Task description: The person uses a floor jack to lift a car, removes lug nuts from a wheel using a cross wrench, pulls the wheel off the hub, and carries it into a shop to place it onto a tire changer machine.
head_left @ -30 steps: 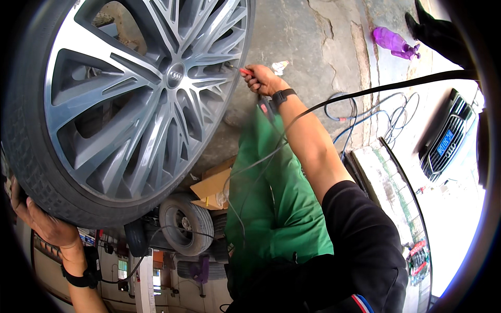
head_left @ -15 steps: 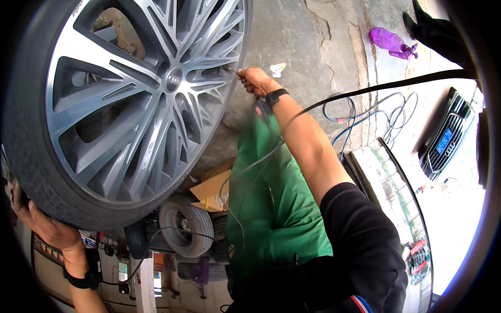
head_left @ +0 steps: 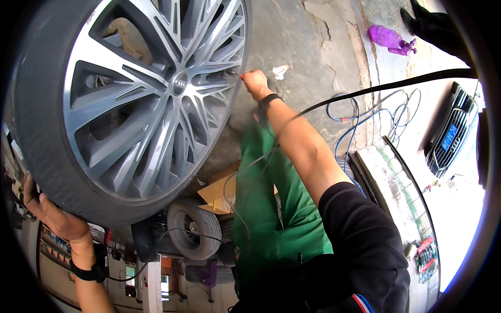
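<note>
A large wheel fills the left side, its silver-and-grey multi-spoke alloy rim [head_left: 148, 112] facing me inside a black tyre [head_left: 39, 125]. Against the tyre's lower left tread lies my left hand [head_left: 60, 221], palm side to the rubber and fingers stretched apart. My right hand [head_left: 255, 84] is closed at the rim's right edge. From it a small thin tool [head_left: 236, 73], with a bit of red by my fingers, points into the gap between the spokes. The tool's tip is too small to make out, and my fingers hide most of its grip.
Beyond my right arm lie a coiled blue hose [head_left: 399, 112] and a purple spray bottle [head_left: 389, 37]. A black cable [head_left: 386, 83] crosses over that arm. Below the wheel are a smaller tyre [head_left: 209, 229] and an open cardboard box [head_left: 219, 193]. A person's dark shoe [head_left: 408, 21] stands upper right.
The wheel appears slightly farther right and more edge-on, with much of the scene shifted too. My right hand has stayed by the rim with the tool, turned into a tighter fist. My left hand remains on the tread.
</note>
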The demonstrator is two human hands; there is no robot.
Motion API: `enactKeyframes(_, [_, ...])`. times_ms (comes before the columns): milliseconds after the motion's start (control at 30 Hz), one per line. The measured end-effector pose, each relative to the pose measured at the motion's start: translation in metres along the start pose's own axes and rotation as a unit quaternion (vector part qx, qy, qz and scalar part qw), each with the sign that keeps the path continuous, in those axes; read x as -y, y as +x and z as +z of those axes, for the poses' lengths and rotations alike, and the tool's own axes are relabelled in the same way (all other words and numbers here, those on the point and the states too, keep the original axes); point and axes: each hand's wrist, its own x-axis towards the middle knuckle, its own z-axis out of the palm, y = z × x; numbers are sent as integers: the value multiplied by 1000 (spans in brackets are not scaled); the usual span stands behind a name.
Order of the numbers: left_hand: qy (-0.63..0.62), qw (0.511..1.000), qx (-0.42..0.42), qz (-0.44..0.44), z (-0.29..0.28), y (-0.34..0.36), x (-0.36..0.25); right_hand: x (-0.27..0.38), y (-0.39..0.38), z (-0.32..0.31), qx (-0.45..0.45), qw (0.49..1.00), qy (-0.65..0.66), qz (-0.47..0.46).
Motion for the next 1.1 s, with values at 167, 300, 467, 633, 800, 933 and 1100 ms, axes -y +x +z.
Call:
enactKeyframes(167, [-107, 989, -40, -90, 2, -4, -25, 6, -12, 6, -109, 992, 37, 45])
enactKeyframes(300, [-152, 984, -73, -53, 25, 8, -17, -3, -4, 7, -95, 911, 381, 126])
enactKeyframes(467, [-110, 992, -30, -62, 5, 1, -13, -22, 14, 28, 29, 995, 86, -48])
enactKeyframes(633, [-6, 999, -2, 43, 5, 2, 4, -3, -3, 15, 41, 867, 468, 165])
enactKeyframes(800, [31, 997, 17, 65, 2, 2, 9, 5, -15, 12, -34, 936, 325, 133])
enactKeyframes(933, [43, 995, 7, 90, 2, 2, 8, -6, -6, 10, 50, 912, 375, 160])
enactKeyframes(1100, [117, 980, 5, 161, 1, 2, 3, 5, -18, 6, -14, 932, 337, 134])
